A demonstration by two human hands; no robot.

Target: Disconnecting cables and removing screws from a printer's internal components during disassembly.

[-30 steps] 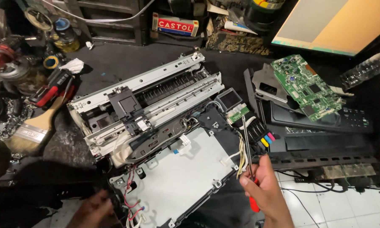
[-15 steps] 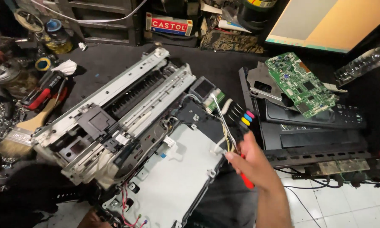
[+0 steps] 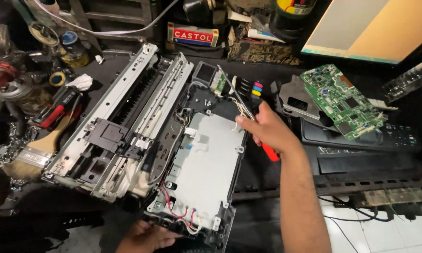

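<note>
One view only, from a camera worn on the person's head. It looks steeply down and forward onto a dark, cluttered workbench [image 3: 103, 70], at close working range. A dismantled grey printer chassis with a bare metal plate [image 3: 206, 164] fills the centre. Both forearms enter from the bottom edge, the right hand [image 3: 267, 129] mid-frame and the left hand [image 3: 145, 236] cut by the lower border. White floor tiles [image 3: 384, 229] show at lower right. There is no second view to share any part of the scene.

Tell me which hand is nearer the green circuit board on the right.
Right. The right hand, holding a screwdriver, is just left of the circuit board; the left hand is far off at the printer's near edge.
</note>
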